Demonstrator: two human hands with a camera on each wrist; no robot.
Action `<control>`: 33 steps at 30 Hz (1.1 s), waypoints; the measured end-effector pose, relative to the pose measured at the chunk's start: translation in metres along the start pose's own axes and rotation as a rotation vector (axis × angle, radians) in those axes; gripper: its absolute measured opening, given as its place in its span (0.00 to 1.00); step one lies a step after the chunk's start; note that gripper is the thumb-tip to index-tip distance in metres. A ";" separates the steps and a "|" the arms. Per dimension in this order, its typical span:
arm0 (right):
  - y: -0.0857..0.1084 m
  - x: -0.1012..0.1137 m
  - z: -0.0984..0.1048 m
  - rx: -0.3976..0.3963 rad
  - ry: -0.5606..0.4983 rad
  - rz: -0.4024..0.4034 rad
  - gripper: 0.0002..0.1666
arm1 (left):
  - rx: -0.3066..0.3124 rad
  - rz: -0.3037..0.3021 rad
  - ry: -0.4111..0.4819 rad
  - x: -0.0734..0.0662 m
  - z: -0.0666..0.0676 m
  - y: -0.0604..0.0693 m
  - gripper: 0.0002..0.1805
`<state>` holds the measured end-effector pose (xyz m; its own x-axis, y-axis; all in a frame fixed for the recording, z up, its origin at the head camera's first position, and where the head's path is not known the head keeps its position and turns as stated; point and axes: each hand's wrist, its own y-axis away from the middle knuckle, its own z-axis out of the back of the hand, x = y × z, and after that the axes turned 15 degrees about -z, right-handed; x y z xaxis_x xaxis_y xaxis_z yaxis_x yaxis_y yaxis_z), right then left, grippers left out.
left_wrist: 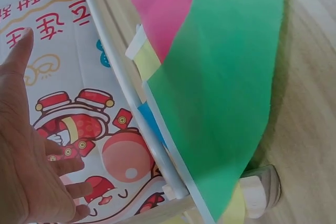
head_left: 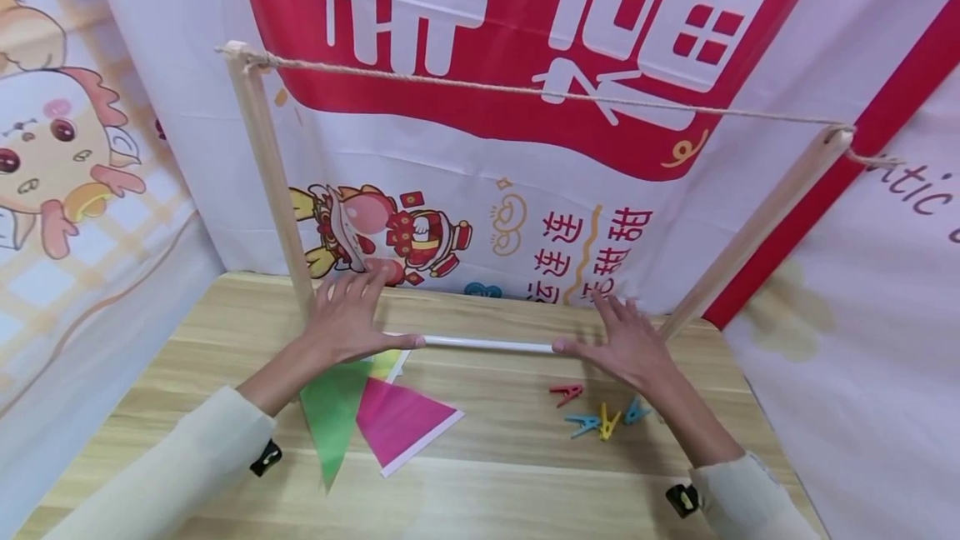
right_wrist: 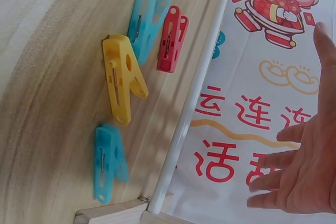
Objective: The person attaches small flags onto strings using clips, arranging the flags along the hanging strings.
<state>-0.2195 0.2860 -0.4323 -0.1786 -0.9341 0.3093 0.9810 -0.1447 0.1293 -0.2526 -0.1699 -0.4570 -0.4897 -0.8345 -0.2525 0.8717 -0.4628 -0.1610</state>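
Note:
My left hand (head_left: 348,319) is held with fingers spread near the left wooden post (head_left: 270,165), palm toward the cloth backdrop. Mirroring it, my right hand (head_left: 626,344) spreads its fingers near the right post (head_left: 765,223). A white rod (head_left: 487,344) runs low between the posts; in the head view both thumbs overlap its line, but the wrist views show both hands apart from it. Below the left hand lie paper pennants: green (left_wrist: 220,77), pink (head_left: 405,419) and partly hidden yellow (head_left: 384,363). Red (right_wrist: 172,39), yellow (right_wrist: 121,77) and blue (right_wrist: 109,163) clothespins lie near the right hand.
A twine line (head_left: 450,83) is tied between the post tops. Behind the frame hangs a red and white printed cloth (head_left: 480,198). The wooden tabletop (head_left: 510,490) extends toward me. A bit of blue paper (left_wrist: 152,123) shows beside the rod.

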 end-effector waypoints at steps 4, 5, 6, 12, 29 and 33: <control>0.003 0.000 -0.003 0.011 0.007 0.019 0.74 | 0.007 0.003 0.000 0.001 -0.001 0.006 0.80; 0.003 -0.001 -0.004 0.014 0.008 0.019 0.74 | 0.008 0.002 0.002 0.001 -0.001 0.008 0.80; 0.004 -0.001 -0.005 0.017 0.013 0.020 0.74 | 0.009 0.001 0.005 0.002 -0.001 0.009 0.79; 0.008 -0.003 -0.013 0.020 0.018 0.018 0.74 | 0.008 -0.014 0.021 0.004 -0.005 0.019 0.76; 0.023 -0.016 -0.042 0.047 -0.048 0.119 0.62 | 0.051 0.010 0.062 0.006 -0.017 0.042 0.63; 0.023 -0.018 -0.043 0.078 -0.063 0.172 0.52 | 0.038 0.001 0.059 0.010 -0.015 0.049 0.51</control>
<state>-0.1904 0.2854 -0.4759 -0.0159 -0.9202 0.3911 0.9891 0.0429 0.1410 -0.2147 -0.1969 -0.4814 -0.4879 -0.8164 -0.3090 0.8718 -0.4739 -0.1243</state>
